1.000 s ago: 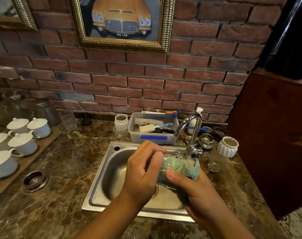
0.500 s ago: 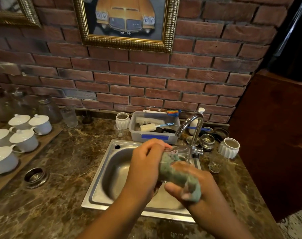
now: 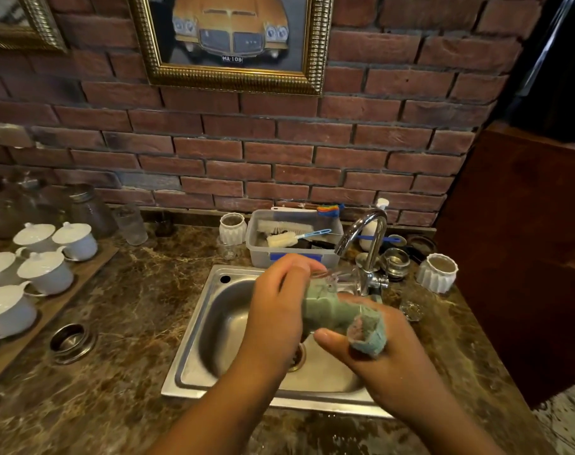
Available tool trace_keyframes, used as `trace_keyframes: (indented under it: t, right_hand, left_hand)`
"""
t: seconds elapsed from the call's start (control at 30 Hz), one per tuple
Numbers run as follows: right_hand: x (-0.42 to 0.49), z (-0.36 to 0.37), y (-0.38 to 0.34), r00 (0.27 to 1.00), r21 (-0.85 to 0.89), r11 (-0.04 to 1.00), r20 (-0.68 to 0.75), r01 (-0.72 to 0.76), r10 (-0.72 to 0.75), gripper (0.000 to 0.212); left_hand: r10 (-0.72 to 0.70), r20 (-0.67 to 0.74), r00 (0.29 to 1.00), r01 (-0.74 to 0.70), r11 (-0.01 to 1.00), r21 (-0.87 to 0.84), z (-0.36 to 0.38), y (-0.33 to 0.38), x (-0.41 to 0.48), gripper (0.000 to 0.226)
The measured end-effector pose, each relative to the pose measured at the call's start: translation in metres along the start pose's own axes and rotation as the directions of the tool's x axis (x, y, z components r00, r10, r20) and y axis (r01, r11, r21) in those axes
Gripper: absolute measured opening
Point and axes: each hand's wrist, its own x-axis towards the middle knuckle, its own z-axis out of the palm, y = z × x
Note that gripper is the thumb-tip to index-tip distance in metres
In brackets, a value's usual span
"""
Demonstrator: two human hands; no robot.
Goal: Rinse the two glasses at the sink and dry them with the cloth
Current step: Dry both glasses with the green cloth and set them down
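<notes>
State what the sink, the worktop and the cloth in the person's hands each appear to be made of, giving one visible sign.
Sink: brushed stainless steel, judging by its grey sheen. Worktop: polished brown stone, probably marble, given the pale veining. Cloth: soft green woven or microfibre fabric; it folds and bunches.

The scene is dim and warm-toned, with soft light that seems to come from the right. Bright glare runs along the curved chrome tap (image 3: pixel 368 238) and the rim of the stainless steel sink basin (image 3: pixel 194 339). The glossy brown marble table (image 3: pixel 132 307) shows patchy sheen. The wide lens bows the red brick wall (image 3: pixel 279 152) and gold picture frame (image 3: pixel 314 44) toward the edges. The glass jars at far left (image 3: pixel 89 208) look smeared and soft. Both hands (image 3: pixel 276 310) show slight motion blur.
</notes>
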Motion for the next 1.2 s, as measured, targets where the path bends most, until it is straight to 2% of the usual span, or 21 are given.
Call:
trace_keyframes:
  t: [0.1, 0.2, 0.23, 0.27, 0.3, 0.33, 0.37, 0.4, 0.47, 0.5, 0.57, 0.67, 0.73, 0.8, 0.83, 0.9, 0.97, 1.03, 1.1, 1.13, 1.2]
  right_hand:
    - [0.001, -0.006, 0.005, 0.972, -0.468, 0.853, 0.057, 0.229, -0.230, 0.026]
    - [-0.002, -0.006, 0.004, 0.963, -0.487, 0.835, 0.059, 0.258, -0.263, 0.024]
    - [-0.003, -0.005, -0.001, 0.975, -0.418, 0.885, 0.003, 0.204, -0.224, 0.022]
    - [-0.005, -0.003, -0.004, 0.989, -0.280, 0.953, -0.057, 0.119, -0.140, 0.019]
    - [-0.006, 0.000, -0.008, 0.997, -0.062, 0.998, -0.069, 0.011, -0.015, 0.017]
    - [-0.007, 0.002, -0.011, 0.996, 0.180, 0.981, -0.045, -0.073, 0.082, 0.017]
    - [-0.009, 0.004, -0.009, 0.991, 0.390, 0.914, -0.025, -0.110, 0.130, 0.019]
    - [-0.011, 0.005, -0.006, 0.982, 0.577, 0.801, 0.008, -0.159, 0.189, 0.028]
    - [-0.013, 0.006, -0.002, 0.952, 0.824, 0.503, 0.132, -0.260, 0.275, 0.051]
    - [-0.013, 0.006, 0.000, 0.944, 0.854, 0.437, 0.164, -0.280, 0.285, 0.058]
    - [-0.010, 0.004, -0.003, 0.942, 0.826, 0.486, 0.153, -0.287, 0.297, 0.054]
    - [-0.005, 0.000, -0.018, 0.978, 0.619, 0.762, 0.060, -0.192, 0.198, 0.026]
    - [-0.003, -0.003, -0.018, 0.994, 0.334, 0.937, 0.015, -0.107, 0.108, 0.022]
    - [-0.002, -0.007, -0.017, 1.000, -0.043, 0.999, 0.007, 0.030, -0.030, 0.019]
    - [-0.002, -0.009, -0.015, 0.990, -0.245, 0.959, 0.020, 0.140, -0.140, 0.025]
    - [-0.001, -0.011, -0.009, 0.953, -0.522, 0.799, 0.120, 0.299, -0.278, 0.039]
    - [-0.001, -0.011, -0.005, 0.947, -0.588, 0.743, 0.174, 0.319, -0.270, 0.034]
    - [0.000, -0.008, -0.011, 0.967, -0.520, 0.816, 0.101, 0.253, -0.235, 0.033]
    - [-0.001, -0.002, -0.020, 0.996, -0.280, 0.956, 0.011, 0.085, -0.086, 0.045]
    - [-0.001, -0.001, -0.022, 1.000, -0.081, 0.997, 0.003, -0.001, 0.002, 0.038]
    - [0.001, 0.001, -0.021, 0.994, 0.242, 0.964, 0.022, -0.109, 0.107, 0.024]
  left_hand:
    - [-0.339, 0.091, 0.936, 0.347, 0.933, -0.098, -0.003, 0.020, 0.009, 0.025]
    - [-0.415, 0.124, 0.901, 0.429, 0.895, -0.126, 0.000, 0.024, 0.004, 0.023]
    - [-0.347, 0.087, 0.934, 0.356, 0.925, -0.134, 0.003, 0.022, 0.002, 0.025]
    - [-0.192, 0.015, 0.981, 0.193, 0.978, -0.081, 0.005, 0.017, -0.002, 0.027]
    - [0.066, -0.042, 0.997, -0.064, 0.996, 0.060, 0.005, 0.011, -0.005, 0.028]
    - [0.348, -0.018, 0.937, -0.335, 0.913, 0.234, 0.002, 0.003, -0.006, 0.028]
    - [0.554, 0.088, 0.828, -0.547, 0.763, 0.344, -0.003, -0.005, -0.004, 0.029]
    - [0.668, 0.224, 0.709, -0.693, 0.602, 0.397, -0.010, -0.010, 0.000, 0.029]
    - [0.730, 0.435, 0.527, -0.838, 0.363, 0.406, -0.020, -0.016, 0.006, 0.030]
    - [0.731, 0.481, 0.484, -0.863, 0.309, 0.399, -0.022, -0.016, 0.007, 0.031]
    - [0.723, 0.440, 0.533, -0.839, 0.381, 0.389, -0.024, -0.016, 0.004, 0.033]
    - [0.601, 0.197, 0.775, -0.628, 0.697, 0.346, -0.015, -0.014, -0.006, 0.033]
    - [0.390, 0.040, 0.920, -0.390, 0.900, 0.195, -0.004, -0.005, -0.011, 0.031]
    - [0.044, -0.052, 0.998, -0.045, 0.999, -0.008, 0.004, 0.006, -0.011, 0.030]
    - [-0.161, -0.049, 0.986, 0.155, 0.983, -0.101, 0.004, 0.010, -0.009, 0.029]
    - [-0.474, 0.036, 0.880, 0.469, 0.855, -0.219, 0.000, 0.017, -0.004, 0.020]
    - [-0.554, 0.115, 0.825, 0.564, 0.793, -0.230, -0.003, 0.021, -0.004, 0.023]
    - [-0.447, 0.068, 0.892, 0.448, 0.854, -0.265, 0.000, 0.018, -0.004, 0.022]
    - [-0.114, -0.039, 0.993, 0.105, 0.978, -0.178, 0.003, 0.011, -0.007, 0.027]
    - [0.104, -0.071, 0.992, -0.108, 0.992, -0.057, 0.002, 0.005, -0.008, 0.030]
    - [0.462, 0.000, 0.887, -0.453, 0.871, 0.192, -0.006, -0.011, -0.006, 0.034]
